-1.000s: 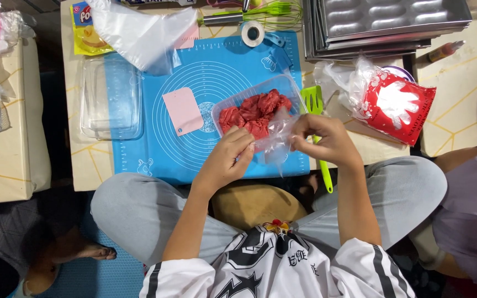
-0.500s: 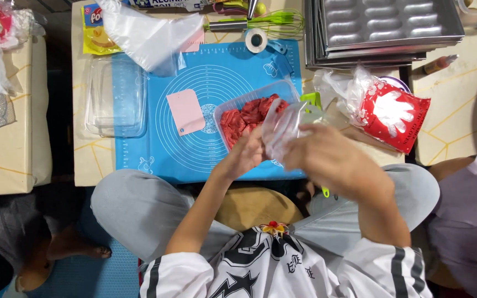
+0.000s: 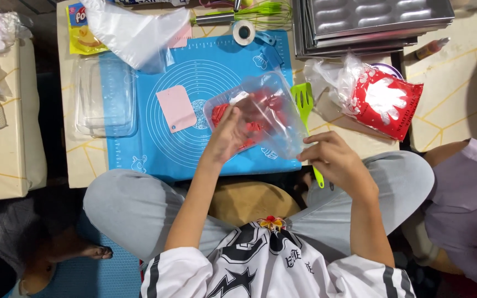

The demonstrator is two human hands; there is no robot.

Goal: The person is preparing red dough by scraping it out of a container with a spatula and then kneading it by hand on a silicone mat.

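While the left hand point(image 3: 230, 132) pushed into a clear plastic glove point(image 3: 274, 113) over the blue mat point(image 3: 139, 143), the right hand point(image 3: 335, 163) pinched its cuff; keeping that cuff taut looked advisable.

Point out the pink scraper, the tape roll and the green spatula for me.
pink scraper point(image 3: 176, 108), head view, middle of its flat blade.
tape roll point(image 3: 244, 32), head view, its white ring.
green spatula point(image 3: 303, 101), head view, its slotted head.

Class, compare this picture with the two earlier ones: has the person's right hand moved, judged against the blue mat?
Yes. The right hand has drawn back off the blue mat toward the person's body, pulling the clear plastic glove over the left hand.
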